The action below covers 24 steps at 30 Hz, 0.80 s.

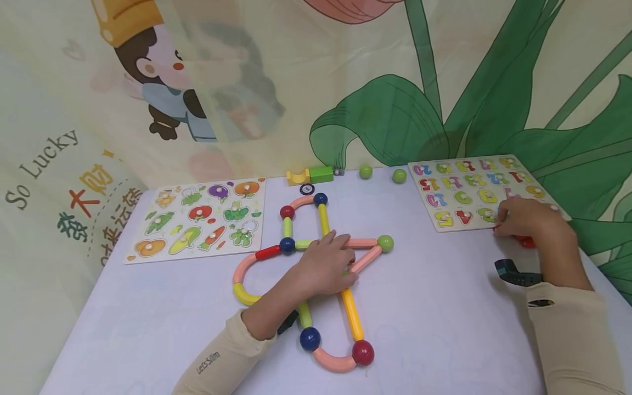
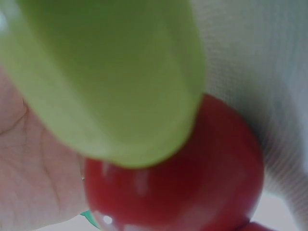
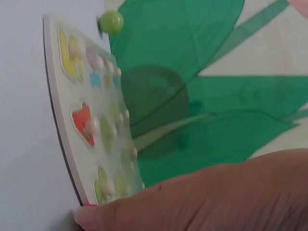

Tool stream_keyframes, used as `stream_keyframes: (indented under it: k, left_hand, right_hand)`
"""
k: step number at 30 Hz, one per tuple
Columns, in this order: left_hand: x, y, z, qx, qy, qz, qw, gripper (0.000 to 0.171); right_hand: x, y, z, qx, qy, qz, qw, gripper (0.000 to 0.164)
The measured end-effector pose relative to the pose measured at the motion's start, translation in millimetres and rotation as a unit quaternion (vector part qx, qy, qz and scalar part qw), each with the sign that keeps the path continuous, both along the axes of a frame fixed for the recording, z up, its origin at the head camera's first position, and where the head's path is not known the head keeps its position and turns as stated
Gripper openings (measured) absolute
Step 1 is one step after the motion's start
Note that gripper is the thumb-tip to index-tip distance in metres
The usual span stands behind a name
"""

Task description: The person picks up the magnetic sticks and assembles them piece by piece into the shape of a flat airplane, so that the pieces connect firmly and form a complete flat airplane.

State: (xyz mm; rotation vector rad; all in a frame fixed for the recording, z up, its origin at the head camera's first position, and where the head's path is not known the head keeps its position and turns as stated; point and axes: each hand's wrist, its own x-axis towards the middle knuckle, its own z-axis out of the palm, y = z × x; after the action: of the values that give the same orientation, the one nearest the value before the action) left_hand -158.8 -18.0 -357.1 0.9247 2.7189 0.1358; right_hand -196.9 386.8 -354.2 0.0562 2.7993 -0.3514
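Observation:
My left hand (image 1: 323,266) rests on a figure built of magnetic sticks and balls, its fingers spread over the middle joint and hiding part of it. Pink sticks (image 1: 365,260) run from beneath the fingers to a green ball (image 1: 386,243), and an orange stick (image 1: 353,315) leads down to a red ball (image 1: 363,353). The left wrist view has a green stick (image 2: 115,86) and a red ball (image 2: 178,178) close up. At the near edge of the number puzzle board (image 1: 446,226), my right hand (image 1: 530,219) pinches a red piece (image 1: 524,241), mostly hidden under it.
On the left lies a vegetable puzzle board (image 1: 163,204). Along the back stand a yellow block (image 1: 298,176), a green block (image 1: 321,174) and two loose green balls, one (image 1: 365,171) left of the other (image 1: 399,175). A printed curtain (image 1: 296,71) hangs behind the table.

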Motion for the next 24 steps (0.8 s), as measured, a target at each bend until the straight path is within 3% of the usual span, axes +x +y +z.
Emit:
stream_keyframes:
  k: [8, 15, 18, 24]
  left_hand:
    - [0.3, -0.1, 0.4, -0.005, -0.001, -0.003, 1.0, 0.031]
    - [0.4, 0.1, 0.3, -0.011, -0.001, -0.005, 0.9999, 0.034]
    - [0.8, 0.0, 0.3, -0.012, 0.001, -0.004, 0.9999, 0.035]
    - [1.0, 0.3, 0.1, -0.016, 0.004, -0.002, 0.9999, 0.035]
  right_hand:
    - [-4.0, -67.3, -6.1, -0.034, 0.025, 0.115, 0.992, 0.023]
    - [-5.8, -131.6, -20.6, -0.052, 0.127, 0.232, 0.963, 0.024]
    - [-6.7, -142.2, -26.1, -0.047, 0.173, 0.261, 0.948, 0.026]
    - [-8.8, -147.9, -29.8, -0.066, 0.216, 0.296, 0.928, 0.027]
